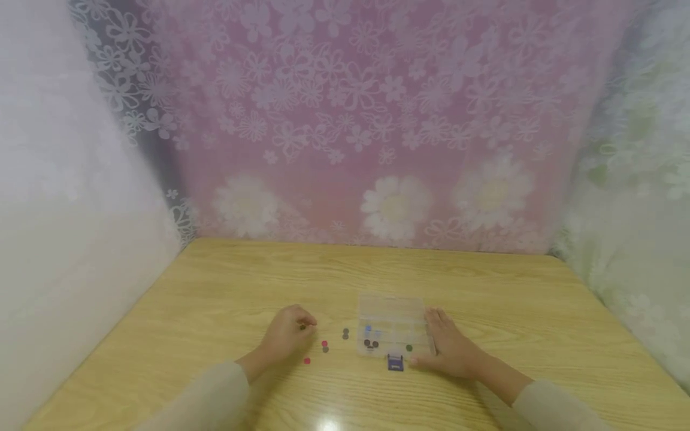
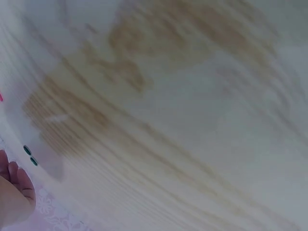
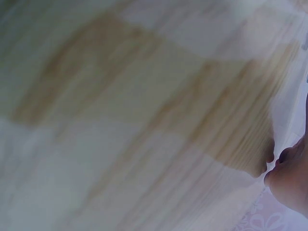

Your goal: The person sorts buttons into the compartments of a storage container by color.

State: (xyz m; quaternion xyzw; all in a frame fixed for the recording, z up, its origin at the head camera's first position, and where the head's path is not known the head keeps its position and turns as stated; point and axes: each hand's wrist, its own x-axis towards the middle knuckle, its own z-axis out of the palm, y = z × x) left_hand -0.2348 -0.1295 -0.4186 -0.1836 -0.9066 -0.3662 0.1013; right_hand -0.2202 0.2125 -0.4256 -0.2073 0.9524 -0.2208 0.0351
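A clear plastic compartment box [image 1: 392, 308], its lid raised at the back, sits on the table with a dark blue latch [image 1: 395, 363] folded out in front. Along its right side rests my right hand [image 1: 455, 353], fingers straight, thumb by the front corner; the right wrist view catches only part of that hand [image 3: 288, 178]. My left hand [image 1: 286, 332] is low over the table, fingers loosely bent, left of the box. Below the fingers is a dark green disc [image 1: 303, 327]; the left wrist view shows two green discs [image 2: 30, 155] apart from the fingertips.
Between left hand and box lie grey discs [image 1: 345, 333], a red disc [image 1: 324, 343] touching another grey one, and a separate red disc [image 1: 307, 361]. Inside the box are dark discs [image 1: 371, 343], a green disc [image 1: 409, 348] and small blue pieces [image 1: 369, 328]. Flowered curtains [image 1: 350, 120] surround the table.
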